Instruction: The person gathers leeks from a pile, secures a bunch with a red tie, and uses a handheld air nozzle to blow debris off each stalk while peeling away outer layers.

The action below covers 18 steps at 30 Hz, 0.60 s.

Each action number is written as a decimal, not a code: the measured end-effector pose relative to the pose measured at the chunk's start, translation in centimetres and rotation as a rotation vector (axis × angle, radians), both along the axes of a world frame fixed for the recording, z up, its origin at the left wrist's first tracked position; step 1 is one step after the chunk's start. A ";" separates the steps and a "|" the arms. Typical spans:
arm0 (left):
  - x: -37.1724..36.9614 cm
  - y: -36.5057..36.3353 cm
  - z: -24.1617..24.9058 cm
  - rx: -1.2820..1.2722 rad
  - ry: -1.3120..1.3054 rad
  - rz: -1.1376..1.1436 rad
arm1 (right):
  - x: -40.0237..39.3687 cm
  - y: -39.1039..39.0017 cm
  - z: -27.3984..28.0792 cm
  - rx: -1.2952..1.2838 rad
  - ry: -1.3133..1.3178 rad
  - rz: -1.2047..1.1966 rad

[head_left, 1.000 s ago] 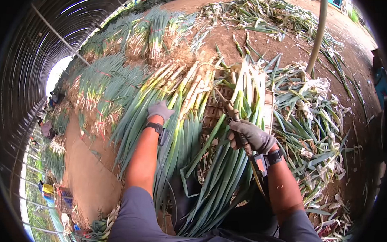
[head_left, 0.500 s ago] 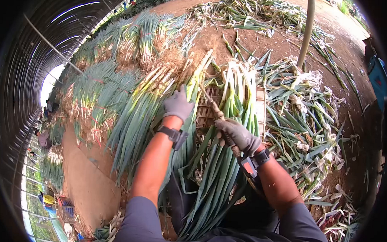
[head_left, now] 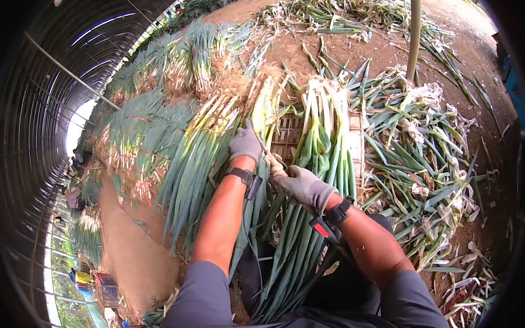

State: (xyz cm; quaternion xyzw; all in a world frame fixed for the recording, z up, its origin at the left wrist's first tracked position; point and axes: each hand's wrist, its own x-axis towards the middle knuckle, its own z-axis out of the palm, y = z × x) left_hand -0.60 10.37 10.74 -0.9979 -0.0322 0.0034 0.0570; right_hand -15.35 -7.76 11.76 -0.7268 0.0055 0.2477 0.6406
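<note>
In the head view, my left hand, in a grey glove, is closed around a green onion, its index finger stretched along the pale stalk. The onion's roots point away from me and its leaves run down toward my lap. My right hand, also gloved, grips a wand-like tool with a thin nozzle. The nozzle's tip is close beside the left hand and the stalk; whether it touches cannot be made out. To the right, a pile of pale, clean-looking green onions lies on a slatted plastic crate.
Unstripped green onions lie in a row at left, with tied bundles beyond. Discarded leaves heap up at right. A pole stands at the back right. Another crate sits at lower left.
My right hand has moved left and up, bringing the tool close to my left hand. The left hand stays on the onion. The camera view has shifted slightly.
</note>
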 end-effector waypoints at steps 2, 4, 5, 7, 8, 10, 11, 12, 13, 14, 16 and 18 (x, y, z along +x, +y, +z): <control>0.0 0.7 -0.7 -0.010 -0.065 0.021 | 0.8 0.3 -1.2 -0.005 -0.028 0.025; -0.7 0.7 -1.1 0.035 -0.133 -0.023 | 1.2 0.3 -0.9 -0.010 -0.011 0.033; -0.8 0.5 -1.1 0.025 -0.132 -0.019 | 1.2 0.2 -0.3 0.021 0.000 0.018; -1.0 0.9 -1.4 0.077 -0.173 -0.050 | 1.9 0.5 -2.0 0.015 -0.034 0.005; -0.8 1.3 -2.1 0.140 -0.214 -0.087 | 2.3 0.6 -2.7 0.011 -0.052 -0.001; -0.4 2.1 -3.5 0.215 -0.245 -0.127 | 2.9 0.6 -3.7 0.027 -0.032 0.001; -0.3 2.4 -3.8 0.226 -0.235 -0.132 | 3.1 0.6 -3.8 0.030 -0.024 0.001; -0.2 2.6 -4.3 0.239 -0.222 -0.137 | 3.3 0.6 -4.0 0.033 -0.013 0.001; 0.1 2.7 -4.7 0.254 -0.211 -0.139 | 3.5 0.6 -4.2 0.042 0.001 -0.010; 0.4 2.7 -5.3 0.270 -0.201 -0.140 | 3.8 0.7 -4.1 0.050 0.014 -0.020; 0.8 2.8 -6.3 0.272 -0.202 -0.119 | 3.9 0.8 -3.9 0.094 0.035 -0.052; 0.7 2.2 -6.2 0.247 -0.223 -0.083 | 3.5 0.5 -2.4 0.168 0.050 -0.105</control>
